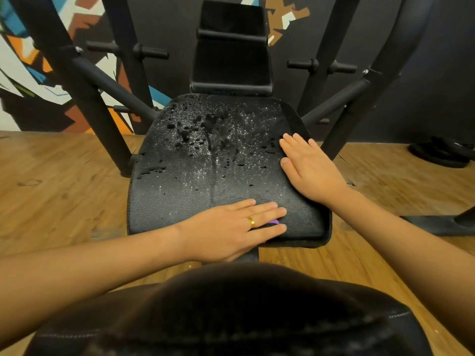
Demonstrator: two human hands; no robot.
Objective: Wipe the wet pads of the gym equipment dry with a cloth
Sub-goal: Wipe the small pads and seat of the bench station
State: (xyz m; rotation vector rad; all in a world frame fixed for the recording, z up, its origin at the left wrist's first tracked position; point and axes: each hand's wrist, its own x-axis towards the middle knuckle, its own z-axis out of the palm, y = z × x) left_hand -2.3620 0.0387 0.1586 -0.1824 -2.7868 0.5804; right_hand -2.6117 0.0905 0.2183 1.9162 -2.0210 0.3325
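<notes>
The black seat pad (pixel 205 163) is covered with water drops. A purple cloth (pixel 274 222) is pressed under the flat left hand (pixel 231 227). The right hand (pixel 308 168) is laid flat too.

Three black pads are in view: one wet, pebbled leather seat pad (pixel 205 176), one smooth upright back pad (pixel 231 65) beyond it, and one blurred stitched pad (pixel 231 317) nearest the camera. Two bare hands show, the left hand (pixel 226 227) and the right hand (pixel 311 170). There is one gold ring (pixel 251 222) and one purple cloth (pixel 274 222), of which only a sliver shows. The machine has four slanted black steel uprights (pixel 77 86), two per side, and two diagonal braces (pixel 110 84). Four collared horizontal pegs (pixel 151 51) stick out, two on each side. One stack of dark weight plates (pixel 442 154) lies at the right; the number of plates in it cannot be told.
</notes>
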